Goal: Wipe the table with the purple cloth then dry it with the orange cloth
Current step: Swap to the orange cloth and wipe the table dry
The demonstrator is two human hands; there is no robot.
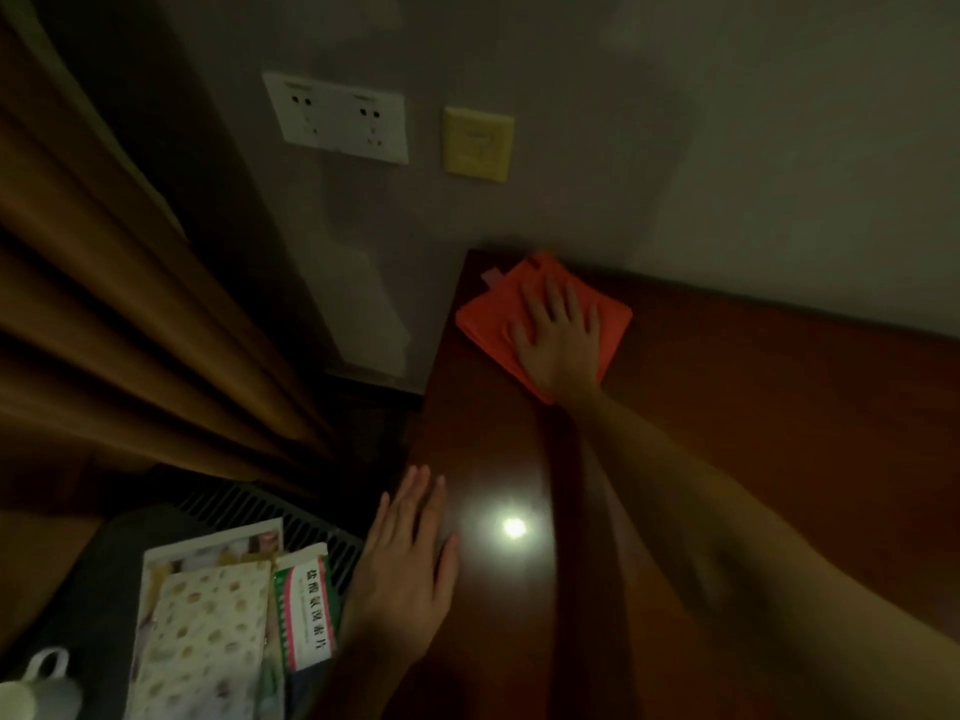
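- The orange cloth (540, 314) is a folded, roughly square pad lying flat on the table (753, 433), turned so one corner points toward the wall; a small pale tag sticks out at its far-left edge.
- It sits at the table's far-left corner, close to the back edge.
- The table is dark reddish-brown wood, glossy, with a bright lamp reflection near its left edge.

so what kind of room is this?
Probably a hotel room or bedroom, dimly lit. A glossy wooden table stands against a wall with double power sockets; heavy brown curtains hang at left, and a white cup sits on a side surface.
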